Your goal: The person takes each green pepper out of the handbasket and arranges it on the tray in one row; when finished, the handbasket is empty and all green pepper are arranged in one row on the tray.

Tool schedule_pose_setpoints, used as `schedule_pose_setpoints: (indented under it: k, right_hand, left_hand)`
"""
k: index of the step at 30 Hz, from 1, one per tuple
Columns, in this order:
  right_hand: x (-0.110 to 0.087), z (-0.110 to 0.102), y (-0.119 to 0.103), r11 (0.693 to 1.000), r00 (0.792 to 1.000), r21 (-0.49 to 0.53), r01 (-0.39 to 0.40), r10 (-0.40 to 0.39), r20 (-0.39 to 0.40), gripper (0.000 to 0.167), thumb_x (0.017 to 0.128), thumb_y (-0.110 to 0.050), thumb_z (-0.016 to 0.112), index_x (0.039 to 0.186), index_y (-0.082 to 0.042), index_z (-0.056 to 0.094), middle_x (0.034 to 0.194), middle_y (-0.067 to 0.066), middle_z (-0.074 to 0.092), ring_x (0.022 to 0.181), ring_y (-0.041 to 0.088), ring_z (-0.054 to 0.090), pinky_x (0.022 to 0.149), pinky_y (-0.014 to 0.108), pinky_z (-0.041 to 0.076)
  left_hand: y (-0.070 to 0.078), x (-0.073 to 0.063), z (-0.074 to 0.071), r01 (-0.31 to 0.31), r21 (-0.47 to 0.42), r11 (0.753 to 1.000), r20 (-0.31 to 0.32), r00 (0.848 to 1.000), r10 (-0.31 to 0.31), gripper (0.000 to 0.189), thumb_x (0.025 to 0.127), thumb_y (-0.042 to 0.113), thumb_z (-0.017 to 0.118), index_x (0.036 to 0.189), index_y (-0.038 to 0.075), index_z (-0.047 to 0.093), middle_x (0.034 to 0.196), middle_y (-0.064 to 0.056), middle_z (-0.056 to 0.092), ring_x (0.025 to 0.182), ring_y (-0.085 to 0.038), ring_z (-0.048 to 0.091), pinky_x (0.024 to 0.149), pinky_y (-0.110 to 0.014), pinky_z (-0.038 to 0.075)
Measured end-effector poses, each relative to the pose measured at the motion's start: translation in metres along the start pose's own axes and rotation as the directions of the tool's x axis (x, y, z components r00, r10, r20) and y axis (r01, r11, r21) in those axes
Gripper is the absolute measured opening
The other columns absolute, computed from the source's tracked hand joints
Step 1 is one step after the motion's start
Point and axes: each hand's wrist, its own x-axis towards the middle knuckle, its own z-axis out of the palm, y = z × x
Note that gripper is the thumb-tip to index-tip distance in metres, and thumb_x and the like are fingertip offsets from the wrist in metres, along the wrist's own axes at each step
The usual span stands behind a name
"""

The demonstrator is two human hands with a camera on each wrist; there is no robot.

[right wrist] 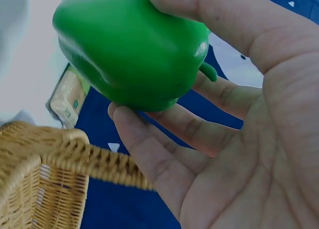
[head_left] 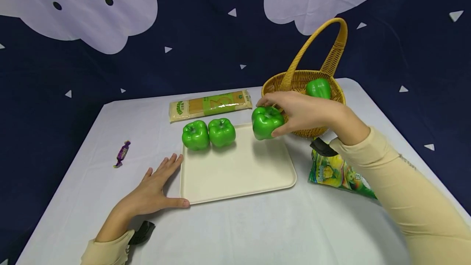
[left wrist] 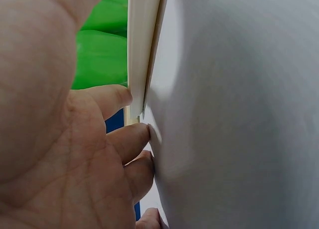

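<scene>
My right hand (head_left: 299, 111) grips a green bell pepper (head_left: 267, 122) between thumb and fingers, over the back right part of a cream tray (head_left: 239, 175). In the right wrist view the held pepper (right wrist: 129, 49) shows its stem pointing toward the palm. Two more green bell peppers, a left one (head_left: 196, 135) and a right one (head_left: 222, 132), sit side by side at the tray's back left. My left hand (head_left: 154, 191) is spread at the tray's left side, thumb at the front left corner and fingertips by the edge. The left wrist view shows its fingers (left wrist: 114, 100) against the tray rim (left wrist: 142, 49).
Behind my right hand stands a wicker basket (head_left: 270, 85) with a tall handle and a green bell pepper (head_left: 319, 88) inside. A noodle packet (head_left: 210, 105) lies behind the tray. Partly under the right forearm is a colourful snack bag (head_left: 336, 171). A purple wrapped candy (head_left: 122, 153) lies left.
</scene>
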Motion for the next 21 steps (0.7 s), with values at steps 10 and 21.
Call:
schedule_pose_setpoints:
  k: [10, 21]
  right_hand:
    - [0.028, 0.012, -0.003, 1.000, 0.999, 0.016, -0.005, 0.004, 0.053, 0.074, 0.087, -0.022, 0.090, 0.150, -0.013, 0.054, 0.140, 0.011, 0.068, 0.129, 0.028, 0.064, 0.112, 0.049, 0.054]
    - [0.052, 0.024, 0.001, 1.000, 0.993, 0.012, -0.015, 0.014, 0.114, 0.076, 0.087, -0.022, 0.090, 0.152, -0.008, 0.052, 0.146, 0.016, 0.064, 0.135, 0.034, 0.061, 0.116, 0.052, 0.050]
  left_hand:
    - [0.001, -0.001, 0.000, 0.002, -0.003, 1.000, 0.001, 1.000, -0.002, 0.132, 0.072, 0.064, 0.092, 0.173, 0.016, 0.022, 0.180, -0.019, 0.015, 0.166, -0.050, 0.009, 0.123, -0.083, 0.001]
    - [0.000, 0.000, -0.001, 0.000, 0.002, 1.000, 0.001, 1.000, 0.000, 0.133, 0.072, 0.065, 0.092, 0.173, 0.016, 0.022, 0.181, -0.019, 0.015, 0.166, -0.050, 0.009, 0.124, -0.083, 0.001]
